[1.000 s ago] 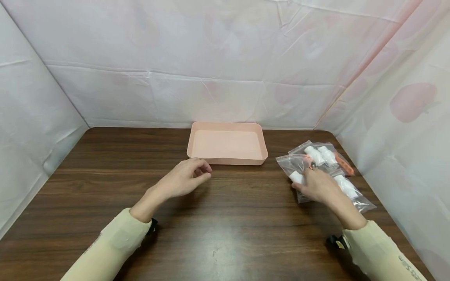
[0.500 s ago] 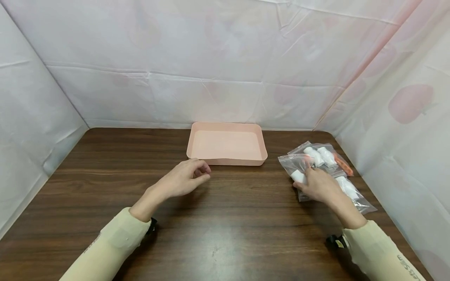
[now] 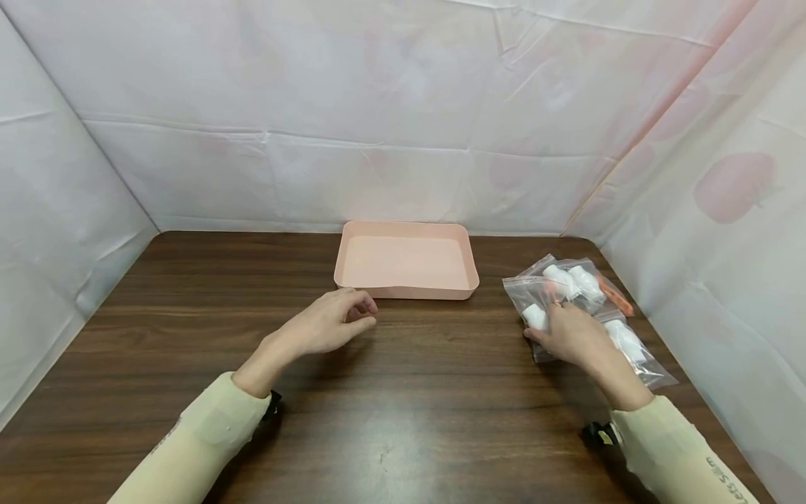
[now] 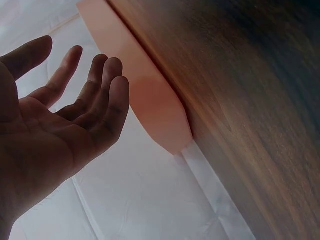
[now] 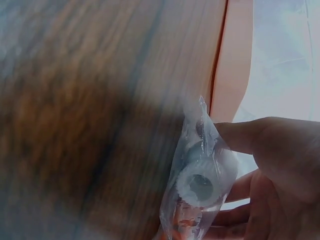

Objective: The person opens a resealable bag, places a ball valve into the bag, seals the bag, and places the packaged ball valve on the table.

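My right hand (image 3: pixel 574 334) grips a clear zip bag (image 3: pixel 524 292) at the right of the table, thumb on its near left side. In the right wrist view, the thumb and fingers close around this bag (image 5: pixel 224 172), which holds a white, ribbed-edged hollow cylinder (image 5: pixel 199 187) and something orange (image 5: pixel 186 220). More clear bags lie behind and beside it, with white cylinders (image 3: pixel 587 283) and an orange piece (image 3: pixel 617 297). My left hand (image 3: pixel 324 322) hovers with loosely bent fingers just before the pink tray (image 3: pixel 406 291), holding nothing; the left wrist view shows its palm and spread fingers.
The shallow pink tray stands at the back middle of the dark wood table (image 3: pixel 403 392), against a white cloth wall (image 3: pixel 302 175). Cloth also hangs along the left and right sides. Part of the bag pile reaches near the table's right edge.
The left edge of the gripped bag has shifted slightly right beneath my right hand, and the bag beside it has edged right too. The left hand stays in place.
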`<state>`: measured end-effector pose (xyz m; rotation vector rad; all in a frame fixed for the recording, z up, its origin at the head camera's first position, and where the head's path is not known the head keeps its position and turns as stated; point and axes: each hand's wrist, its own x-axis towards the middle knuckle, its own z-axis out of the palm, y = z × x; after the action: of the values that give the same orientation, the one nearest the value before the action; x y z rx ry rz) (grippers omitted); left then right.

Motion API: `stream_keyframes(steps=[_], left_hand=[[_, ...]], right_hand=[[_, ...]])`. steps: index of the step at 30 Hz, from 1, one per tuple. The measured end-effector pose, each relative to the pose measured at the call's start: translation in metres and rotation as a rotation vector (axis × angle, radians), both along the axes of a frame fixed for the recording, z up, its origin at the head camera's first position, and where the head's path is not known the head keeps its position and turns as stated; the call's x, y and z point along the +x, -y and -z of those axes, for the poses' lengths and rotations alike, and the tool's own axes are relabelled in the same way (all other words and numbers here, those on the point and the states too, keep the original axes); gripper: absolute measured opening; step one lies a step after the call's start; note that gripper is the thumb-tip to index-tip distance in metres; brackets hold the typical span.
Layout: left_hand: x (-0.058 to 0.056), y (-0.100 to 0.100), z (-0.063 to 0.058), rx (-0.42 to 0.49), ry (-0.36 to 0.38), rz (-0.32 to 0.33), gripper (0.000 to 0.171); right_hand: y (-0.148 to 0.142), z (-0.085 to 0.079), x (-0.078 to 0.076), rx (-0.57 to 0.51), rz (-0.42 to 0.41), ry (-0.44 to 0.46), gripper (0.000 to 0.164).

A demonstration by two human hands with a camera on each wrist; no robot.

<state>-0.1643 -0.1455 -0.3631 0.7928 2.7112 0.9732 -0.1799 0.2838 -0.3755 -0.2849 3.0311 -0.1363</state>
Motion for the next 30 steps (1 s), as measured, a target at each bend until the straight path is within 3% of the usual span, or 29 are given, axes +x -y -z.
stream_keyframes(steps=[7,12,16,21,30], left_hand=[[0.002,0.001,0.001,0.0,-0.032,-0.004,0.018],[0.004,0.0,0.002,0.034,-0.11,-0.015,0.018],[0.004,0.0,0.002,0.032,-0.17,-0.064,0.017],[0.005,0.0,0.002,0.018,-0.217,-0.09,0.017],[0.008,-0.002,0.002,-0.009,-0.353,-0.133,0.018]], right_hand=[[0.0,-0.002,0.0,-0.087,0.009,-0.027,0.076],[0.005,-0.007,0.004,-0.103,0.058,-0.098,0.088],[0.017,-0.014,0.009,-0.083,0.055,-0.163,0.085],[0.034,-0.021,0.014,-0.102,-0.061,-0.218,0.075],[0.062,-0.024,0.023,-0.196,-0.319,-0.172,0.074]])
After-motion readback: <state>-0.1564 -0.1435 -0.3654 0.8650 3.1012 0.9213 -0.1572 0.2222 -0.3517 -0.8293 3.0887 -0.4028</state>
